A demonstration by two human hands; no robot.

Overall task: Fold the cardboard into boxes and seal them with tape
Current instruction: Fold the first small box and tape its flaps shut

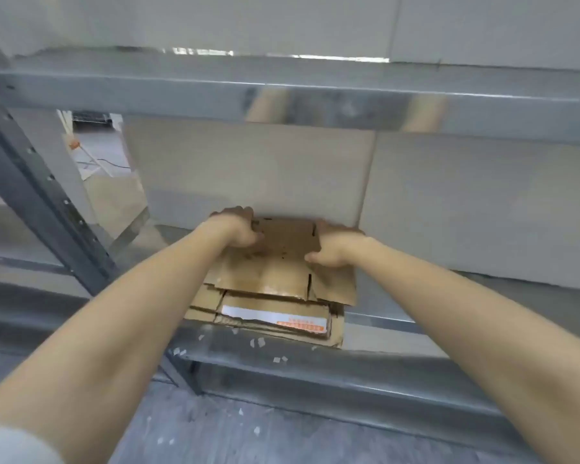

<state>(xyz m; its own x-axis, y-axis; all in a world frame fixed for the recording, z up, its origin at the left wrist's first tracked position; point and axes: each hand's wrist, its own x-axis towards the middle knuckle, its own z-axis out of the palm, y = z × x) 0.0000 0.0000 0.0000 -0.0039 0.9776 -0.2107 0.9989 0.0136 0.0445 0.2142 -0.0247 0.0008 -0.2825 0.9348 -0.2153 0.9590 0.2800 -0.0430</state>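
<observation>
Looking down along two bare forearms that reach into the lower level of a grey metal rack. On that level, pushed back near a pale tiled wall, lies a stack of flattened brown sheets. The top sheet of cardboard lies flat, with slits cut between its flaps, and overhangs the stack on the right. The left hand holds the sheet's far left corner, fingers wrapped over the far edge and thumb on top, so its grip is clamped on the cardboard. The right hand holds the far right corner in the same way, thumb on the top face, its grip likewise clamped on the cardboard. Lower in the stack, one piece bears a white label with orange print too blurred to read. Above the hands runs a shiny beam that reflects both forearms. A dark perforated post slants down the left side. Small white scraps dot the rack's front rail and the grey floor below
</observation>
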